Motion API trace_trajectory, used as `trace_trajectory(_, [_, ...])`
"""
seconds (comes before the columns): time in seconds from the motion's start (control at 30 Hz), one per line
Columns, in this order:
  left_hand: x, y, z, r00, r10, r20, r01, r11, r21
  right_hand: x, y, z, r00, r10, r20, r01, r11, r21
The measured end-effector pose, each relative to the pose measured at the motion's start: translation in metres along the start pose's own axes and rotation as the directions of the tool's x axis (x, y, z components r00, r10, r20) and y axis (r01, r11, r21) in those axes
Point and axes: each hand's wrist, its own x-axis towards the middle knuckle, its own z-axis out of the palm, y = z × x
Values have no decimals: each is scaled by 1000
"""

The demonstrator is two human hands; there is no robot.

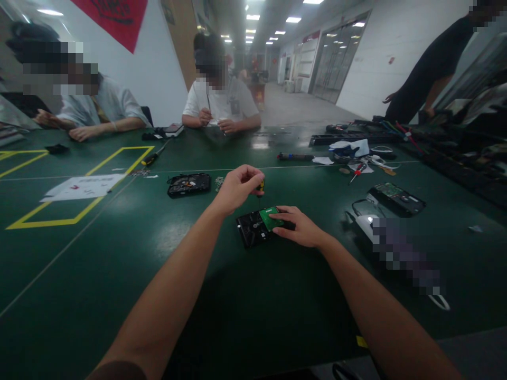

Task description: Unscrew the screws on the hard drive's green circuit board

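A black hard drive [250,230] with a green circuit board [268,218] lies on the table in front of me. My left hand [241,186] is closed round the yellow-and-black handle of a screwdriver [260,186], held upright with its thin shaft pointing down at the far edge of the board. My right hand [298,226] rests on the drive's right side, fingers spread over the board and pressing it. To the left of the drive, a second opened drive [189,184] sits beside a small heap of screws [219,183].
On the right lie another hard drive [397,198] and a white corded object [366,227], partly blurred out. Farther back are a red screwdriver [358,171], a dark pen-like tool [295,157] and cloth. Paper [83,187] and a yellow-handled screwdriver [150,158] lie left. Two people sit opposite; another stands right.
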Motion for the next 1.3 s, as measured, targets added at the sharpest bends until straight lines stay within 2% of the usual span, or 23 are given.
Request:
trace_trajectory(0.3, [1,-1,-3,999,54,2,-53,990,128,0,1,2,1000,-3,-3,3,1000,-16])
trace_trajectory(0.53, [2,0,-2,998,-64,-1,64,998,-25,0,3,4,1000,0,-25,-1,1000,-24])
trace_trajectory(0.83, [0,-5,0,999,18,-31,-18,1000,0,0,0,2,1000,5,-21,-5,1000,-20])
trace_trajectory(1.1, [-1,-3,1,992,20,127,-26,999,42,1,1,4,999,-12,-39,11,1000,-29])
trace_trajectory(1.3, [-1,-3,0,985,-56,165,79,988,-134,1,0,4,999,2,-34,-3,999,-34])
